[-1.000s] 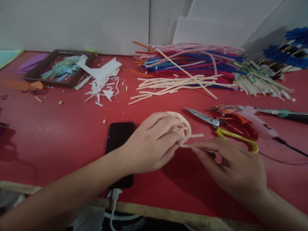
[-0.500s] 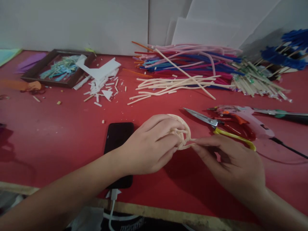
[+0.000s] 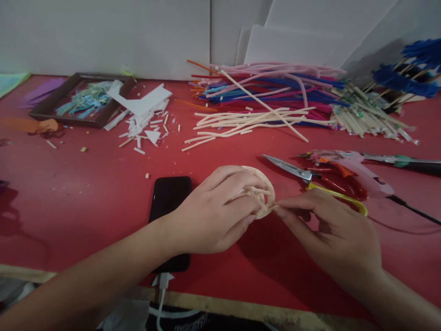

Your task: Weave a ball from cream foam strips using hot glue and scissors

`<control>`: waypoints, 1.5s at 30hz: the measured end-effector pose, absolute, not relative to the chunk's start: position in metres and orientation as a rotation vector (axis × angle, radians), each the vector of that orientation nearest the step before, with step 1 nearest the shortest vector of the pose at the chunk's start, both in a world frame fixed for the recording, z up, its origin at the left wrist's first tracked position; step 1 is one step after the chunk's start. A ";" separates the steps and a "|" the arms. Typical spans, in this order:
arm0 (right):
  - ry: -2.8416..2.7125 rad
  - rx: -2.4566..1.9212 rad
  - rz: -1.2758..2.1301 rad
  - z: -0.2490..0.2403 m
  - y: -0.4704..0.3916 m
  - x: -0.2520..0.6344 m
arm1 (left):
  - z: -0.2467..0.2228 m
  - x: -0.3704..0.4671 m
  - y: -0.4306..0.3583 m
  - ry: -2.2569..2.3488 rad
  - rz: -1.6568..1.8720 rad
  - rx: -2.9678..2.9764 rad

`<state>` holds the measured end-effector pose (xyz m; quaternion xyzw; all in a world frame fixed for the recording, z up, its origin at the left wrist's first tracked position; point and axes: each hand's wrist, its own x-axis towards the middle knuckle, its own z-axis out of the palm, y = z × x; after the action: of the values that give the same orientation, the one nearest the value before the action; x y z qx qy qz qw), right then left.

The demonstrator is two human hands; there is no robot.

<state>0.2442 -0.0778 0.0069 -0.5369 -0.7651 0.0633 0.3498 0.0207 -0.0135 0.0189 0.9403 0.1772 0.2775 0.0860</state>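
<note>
A round, cream-coloured piece woven from bendy sticks (image 3: 270, 186) is held above the red table. My left hand (image 3: 220, 209) is wrapped over it from the left, covering much of it. At its right edge, the thumb and forefinger of my right hand (image 3: 334, 234) pinch the end of a cream strand. A black phone (image 3: 170, 197) lies partly under my left wrist, with a white cable (image 3: 163, 289) plugged into its lower end. Right of the woven piece rest scissors (image 3: 289, 168) with red and yellow handles.
A pink glue gun (image 3: 365, 172) lies beside the scissors, its cord running right. Behind are loose cream sticks (image 3: 248, 122), a coloured pile of fuzzy sticks (image 3: 268, 87) and wrapped sticks (image 3: 372, 112). White scraps (image 3: 144, 110) and a brown frame (image 3: 82, 76) stand at the back left.
The strand between my right fingertips and the woven piece looks drawn closer to its edge. Both hands have barely moved.
</note>
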 end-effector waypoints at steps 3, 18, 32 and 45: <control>-1.981 -1.385 0.178 0.007 -0.078 0.244 | 0.019 0.020 -0.014 0.531 0.823 2.804; -1.926 -1.385 0.101 -0.003 -0.077 0.245 | 0.018 0.020 -0.014 0.538 0.797 2.783; -1.919 -1.419 0.246 0.003 -0.076 0.244 | 0.018 0.020 -0.016 0.531 0.783 2.758; -2.006 -1.347 0.082 0.004 -0.077 0.242 | 0.017 0.021 -0.019 0.605 0.828 2.681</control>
<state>0.2418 -0.0772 0.0043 -0.5211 -0.7760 0.0315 0.3539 0.0206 -0.0185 0.0173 0.9254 0.2088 0.2858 0.1351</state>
